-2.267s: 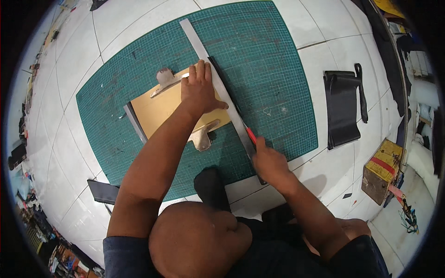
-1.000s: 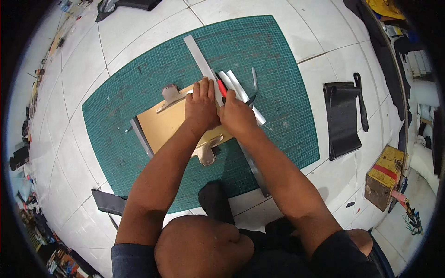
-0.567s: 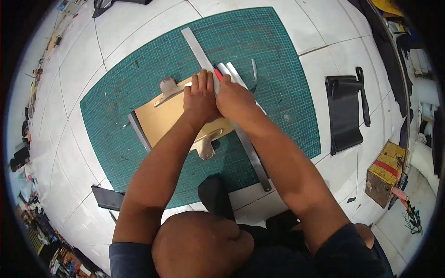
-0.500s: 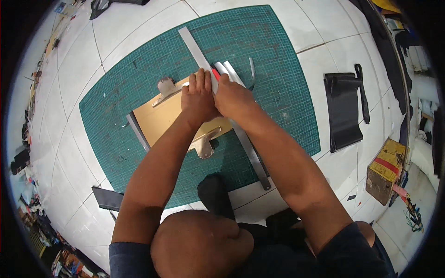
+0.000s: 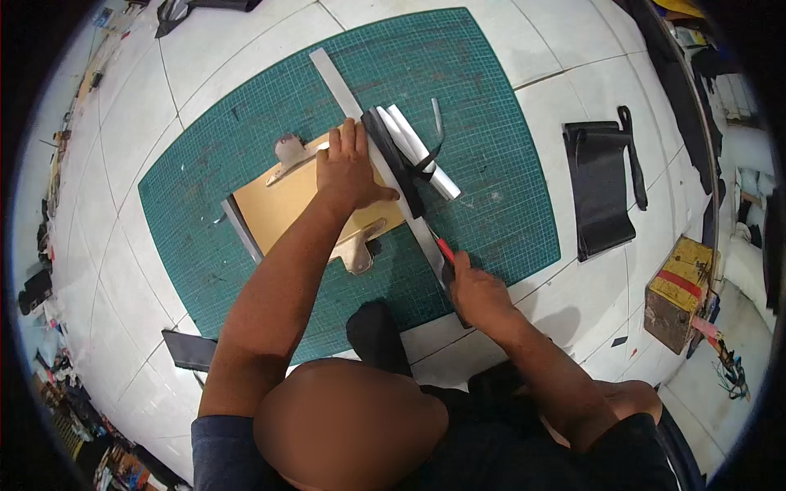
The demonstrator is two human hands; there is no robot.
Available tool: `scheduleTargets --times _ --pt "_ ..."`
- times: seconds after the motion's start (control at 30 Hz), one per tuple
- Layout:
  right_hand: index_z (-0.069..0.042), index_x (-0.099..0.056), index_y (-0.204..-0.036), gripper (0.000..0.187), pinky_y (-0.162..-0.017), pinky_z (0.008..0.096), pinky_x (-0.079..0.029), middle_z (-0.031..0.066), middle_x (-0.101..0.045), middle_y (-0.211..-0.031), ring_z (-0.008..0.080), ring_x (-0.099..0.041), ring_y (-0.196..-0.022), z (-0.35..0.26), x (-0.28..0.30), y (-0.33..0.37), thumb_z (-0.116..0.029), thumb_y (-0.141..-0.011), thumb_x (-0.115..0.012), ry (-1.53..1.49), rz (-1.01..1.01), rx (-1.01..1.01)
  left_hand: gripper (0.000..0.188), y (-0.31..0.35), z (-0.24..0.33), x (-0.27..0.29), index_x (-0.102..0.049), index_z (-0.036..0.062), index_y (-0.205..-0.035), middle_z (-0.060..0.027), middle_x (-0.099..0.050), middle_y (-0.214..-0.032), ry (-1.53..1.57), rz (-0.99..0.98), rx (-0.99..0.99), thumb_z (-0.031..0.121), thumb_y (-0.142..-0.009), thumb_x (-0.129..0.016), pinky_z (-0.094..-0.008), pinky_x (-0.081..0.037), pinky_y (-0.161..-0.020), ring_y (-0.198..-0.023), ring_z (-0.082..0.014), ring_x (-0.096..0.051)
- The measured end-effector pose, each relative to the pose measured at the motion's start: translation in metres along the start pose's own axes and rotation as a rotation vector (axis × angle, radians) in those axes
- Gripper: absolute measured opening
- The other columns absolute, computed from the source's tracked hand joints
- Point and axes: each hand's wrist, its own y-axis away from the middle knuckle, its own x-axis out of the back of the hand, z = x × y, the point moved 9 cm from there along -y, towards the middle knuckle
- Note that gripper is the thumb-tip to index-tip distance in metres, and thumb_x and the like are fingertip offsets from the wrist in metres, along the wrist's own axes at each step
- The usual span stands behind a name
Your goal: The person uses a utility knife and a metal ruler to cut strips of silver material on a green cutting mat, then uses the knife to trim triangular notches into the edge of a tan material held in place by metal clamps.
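My left hand [image 5: 345,173] lies flat on the tan board [image 5: 282,204] and the long steel ruler [image 5: 334,80], fingers stretched forward and thumb out to the right. Two metal bulldog clips, an upper clip [image 5: 290,155] and a lower clip [image 5: 355,252], grip the board's edges. Closer to me, my right hand [image 5: 481,296] is closed around a red-handled cutter knife [image 5: 444,250], its thin tip beside the ruler. A black strip [image 5: 391,151] runs along the ruler's right side. Beyond that lie white strips [image 5: 424,155] and a curled dark offcut [image 5: 438,123].
A green cutting mat [image 5: 205,164] lies on the white tile floor [image 5: 540,106]. Folded black material [image 5: 602,188] sits right of the mat, with a yellow-and-brown box [image 5: 679,286] nearer. A flat black piece [image 5: 190,350] rests at the lower left. My foot [image 5: 378,335] touches the mat's near edge.
My right hand has drawn the knife toward me along the ruler, from beside my left hand to near the ruler's close end. The black strip now shows. My left hand stays on the ruler.
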Motion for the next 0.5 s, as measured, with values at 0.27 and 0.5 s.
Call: scheduleTargets --times 0.27,0.5 --pt "-0.002 -0.041 -0.120 0.032 -0.064 0.0417 -0.055 0.0175 -0.066 -0.083 0.0305 -0.070 -0.077 -0.020 0.039 -0.024 -0.016 -0.095 -0.056 -0.349 0.076 -0.031 0.133 0.008 -0.009 -0.001 -0.025 -0.0054 -0.149 -0.0197 -0.027 -0.154 -0.026 -0.034 0.011 0.064 -0.053 -0.086 -0.0510 -0.037 -0.109 -0.141 -0.0388 -0.031" --pt "-0.005 -0.046 -0.118 0.026 -0.061 0.0299 -0.055 0.0118 -0.064 -0.106 0.0156 -0.066 -0.080 -0.058 0.037 -0.157 -0.017 -0.097 -0.057 -1.367 0.210 0.114 0.132 0.000 -0.007 -0.011 -0.024 -0.0027 -0.150 -0.0195 -0.028 -0.155 -0.026 0.004 -0.028 0.066 -0.054 -0.084 -0.0511 -0.036 -0.110 -0.143 -0.0387 -0.029"
